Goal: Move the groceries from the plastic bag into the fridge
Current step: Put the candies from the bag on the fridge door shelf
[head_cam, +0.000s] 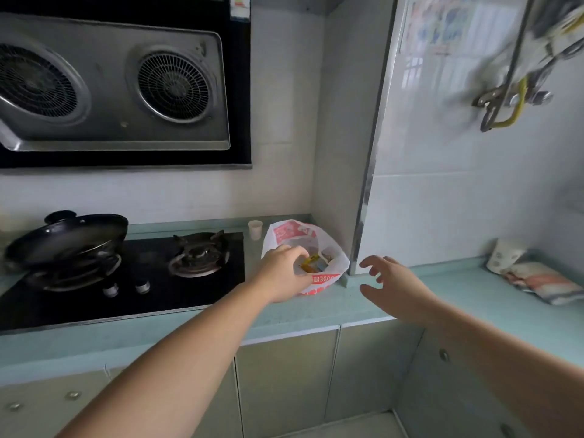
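A white plastic bag with red print stands open on the pale green counter, in the corner by the wall. Inside it I see a yellow packet and other small packages. My left hand is at the bag's near rim, fingers curled into the opening; whether it grips the rim or a packet is hidden. My right hand hovers just right of the bag, fingers spread and holding nothing. No fridge is in view.
A black gas hob lies left of the bag, with a lidded black wok on its left burner. A small paper cup stands behind the bag. Folded cloths lie at the far right. A range hood hangs above.
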A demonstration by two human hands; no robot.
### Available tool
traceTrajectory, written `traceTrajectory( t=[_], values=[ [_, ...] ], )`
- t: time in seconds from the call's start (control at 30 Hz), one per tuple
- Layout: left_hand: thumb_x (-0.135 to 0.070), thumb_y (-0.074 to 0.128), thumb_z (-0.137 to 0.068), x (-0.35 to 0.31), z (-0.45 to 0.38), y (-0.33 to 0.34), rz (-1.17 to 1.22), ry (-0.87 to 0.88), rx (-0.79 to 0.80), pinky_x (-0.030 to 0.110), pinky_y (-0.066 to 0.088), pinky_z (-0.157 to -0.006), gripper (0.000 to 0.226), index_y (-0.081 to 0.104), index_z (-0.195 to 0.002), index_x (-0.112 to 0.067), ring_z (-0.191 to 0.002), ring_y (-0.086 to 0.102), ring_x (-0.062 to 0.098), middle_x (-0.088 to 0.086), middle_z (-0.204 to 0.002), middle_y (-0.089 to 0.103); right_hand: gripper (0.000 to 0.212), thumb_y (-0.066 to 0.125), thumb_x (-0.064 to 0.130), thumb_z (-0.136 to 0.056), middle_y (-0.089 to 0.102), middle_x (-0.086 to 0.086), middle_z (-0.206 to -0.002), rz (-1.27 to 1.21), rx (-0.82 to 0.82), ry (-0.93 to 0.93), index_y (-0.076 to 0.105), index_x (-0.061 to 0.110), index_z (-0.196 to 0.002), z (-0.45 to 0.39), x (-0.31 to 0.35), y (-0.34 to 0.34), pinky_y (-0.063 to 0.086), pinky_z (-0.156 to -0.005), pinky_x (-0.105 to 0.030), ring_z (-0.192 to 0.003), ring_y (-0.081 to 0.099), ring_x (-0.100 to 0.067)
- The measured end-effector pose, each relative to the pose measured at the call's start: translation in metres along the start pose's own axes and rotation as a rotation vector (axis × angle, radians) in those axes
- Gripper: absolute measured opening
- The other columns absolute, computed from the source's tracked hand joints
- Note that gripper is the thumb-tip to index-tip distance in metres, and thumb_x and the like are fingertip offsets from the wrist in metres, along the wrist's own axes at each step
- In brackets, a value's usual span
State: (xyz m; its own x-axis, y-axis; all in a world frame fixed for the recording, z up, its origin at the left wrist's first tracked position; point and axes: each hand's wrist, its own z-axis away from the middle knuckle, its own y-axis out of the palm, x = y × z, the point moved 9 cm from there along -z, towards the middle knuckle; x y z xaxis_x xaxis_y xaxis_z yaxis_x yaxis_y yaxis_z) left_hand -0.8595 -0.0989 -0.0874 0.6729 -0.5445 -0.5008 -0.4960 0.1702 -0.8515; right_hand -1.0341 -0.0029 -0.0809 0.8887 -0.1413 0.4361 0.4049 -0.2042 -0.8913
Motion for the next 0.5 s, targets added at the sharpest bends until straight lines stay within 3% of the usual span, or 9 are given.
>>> traceTrajectory(
  t=[0.13, 0.5],
  values=[
    [-0.036, 0.061, -0.087, 0.033, -0.058, 0.01, 0.034, -0.023, 0.004, 0.029, 0.044, -0.088, 0.045, 0.051, -0.13, -0.029, -0.116, 0.05, 0.015, -0.004, -0.137, 0.047, 0.04, 0.061, 0.03, -0.089, 0.054, 0.0, -0.112, -0.002, 0.007, 0.009, 0.052, 0.022, -0.126, -0.062, -0.011, 0.015, 0.046, -0.079, -0.028, -0.092, 0.054, -0.018],
    [-0.031, 0.059, -0.089, 0.09, -0.188, 0.07, 0.042, -0.121, 0.072, 0.029, 0.044, -0.089, 0.042, 0.051, -0.129, -0.028, -0.12, 0.05, 0.015, -0.004, -0.14, 0.048, 0.035, 0.061, 0.027, -0.091, 0.059, 0.0, -0.12, -0.094, 0.11, 0.064, 0.054, 0.025, -0.125, -0.219, -0.087, 0.08, 0.049, -0.059, -0.018, -0.09, 0.059, -0.016]
  ],
)
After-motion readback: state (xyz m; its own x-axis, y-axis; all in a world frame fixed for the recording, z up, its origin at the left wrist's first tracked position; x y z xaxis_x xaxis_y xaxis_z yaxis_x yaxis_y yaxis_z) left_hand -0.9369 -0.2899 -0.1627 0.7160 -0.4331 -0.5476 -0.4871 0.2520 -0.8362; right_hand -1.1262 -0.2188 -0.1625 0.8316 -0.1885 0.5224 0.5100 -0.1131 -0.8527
